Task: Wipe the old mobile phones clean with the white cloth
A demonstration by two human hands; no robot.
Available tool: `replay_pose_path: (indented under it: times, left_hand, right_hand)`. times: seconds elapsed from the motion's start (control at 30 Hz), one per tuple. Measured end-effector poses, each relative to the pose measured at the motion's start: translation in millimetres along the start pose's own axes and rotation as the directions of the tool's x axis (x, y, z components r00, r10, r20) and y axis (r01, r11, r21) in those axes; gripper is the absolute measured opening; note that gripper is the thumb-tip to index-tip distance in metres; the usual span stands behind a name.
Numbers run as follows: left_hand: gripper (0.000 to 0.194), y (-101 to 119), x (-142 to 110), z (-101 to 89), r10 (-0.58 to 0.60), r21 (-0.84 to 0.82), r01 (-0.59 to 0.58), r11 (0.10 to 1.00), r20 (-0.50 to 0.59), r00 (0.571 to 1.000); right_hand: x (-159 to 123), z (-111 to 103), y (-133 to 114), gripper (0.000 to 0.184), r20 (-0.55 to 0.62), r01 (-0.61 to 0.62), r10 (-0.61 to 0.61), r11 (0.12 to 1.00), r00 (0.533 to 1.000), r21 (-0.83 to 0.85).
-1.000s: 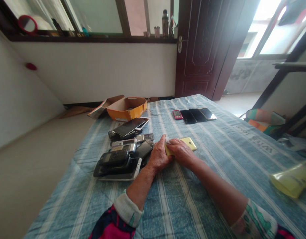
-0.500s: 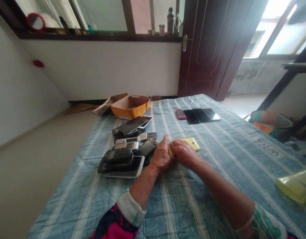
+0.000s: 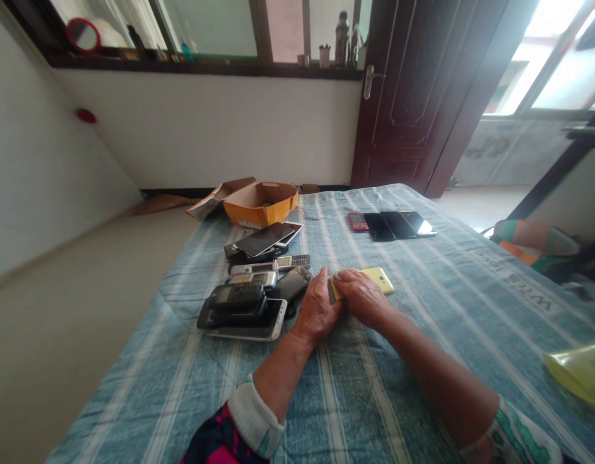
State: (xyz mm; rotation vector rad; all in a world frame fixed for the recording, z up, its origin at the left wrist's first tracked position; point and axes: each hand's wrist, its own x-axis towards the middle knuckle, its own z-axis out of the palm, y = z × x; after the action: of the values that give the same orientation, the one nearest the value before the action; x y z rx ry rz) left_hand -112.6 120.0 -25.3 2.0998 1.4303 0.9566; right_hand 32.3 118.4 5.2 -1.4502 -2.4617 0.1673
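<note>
A yellow phone (image 3: 380, 281) lies over the striped cloth between my hands, its back facing up. My left hand (image 3: 320, 304) is closed around its left end, thumb pointing up and away. Across the yellow back, my right hand (image 3: 362, 293) presses with bent fingers. A narrow grey strip shows at the phone's left end, beside the left hand; fingers hide much of that end. Just left of my left hand is a pile of old phones: a black keypad phone (image 3: 236, 296) on top, a large white-edged phone (image 3: 278, 322) beneath, and a dark phone (image 3: 294, 281) beside them.
Behind the pile stands an open orange box (image 3: 263, 209) with its flap out left. A row with a pink phone (image 3: 358, 222) and several dark phones (image 3: 398, 225) lies at the far right. A clear yellow object (image 3: 580, 370) sits near the right edge of the bed-like surface (image 3: 437, 283).
A grey strip now shows at the phone's left end, where yellow was before; the yellow back sits slightly further right. The whole view has shifted a little. Both hands keep their places.
</note>
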Motion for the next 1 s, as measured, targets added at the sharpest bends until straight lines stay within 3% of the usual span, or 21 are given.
replay_pose_path:
  times: [0.13,0.27,0.57,0.77,1.0]
  left_hand:
    - [0.043,5,-14,-1.1,0.035,0.119,-0.026,0.993,-0.081,0.996]
    - [0.028,15,-28,-4.7,0.104,0.227,-0.095,0.969,-0.025,0.994]
    - [0.031,32,-37,-1.4,0.100,0.443,-0.120,0.889,0.069,0.993]
    - [0.034,30,-38,0.7,0.133,0.476,-0.161,0.864,0.092,0.987]
    - [0.028,31,-36,-1.4,0.155,0.467,-0.187,0.864,0.106,0.982]
  right_hand:
    - [1,-2,0,0.023,-0.005,0.013,-0.013,1.000,1.000,0.001]
    - [-8,-4,0,0.022,0.018,0.034,-0.035,0.999,0.999,0.017]
    - [10,-2,-1,0.021,0.049,-0.008,0.007,1.000,0.999,0.030]
    - [1,-4,0,0.022,0.040,0.052,-0.053,0.998,0.998,0.039]
    - [9,1,-3,0.025,0.025,-0.018,0.019,0.998,0.999,-0.053]
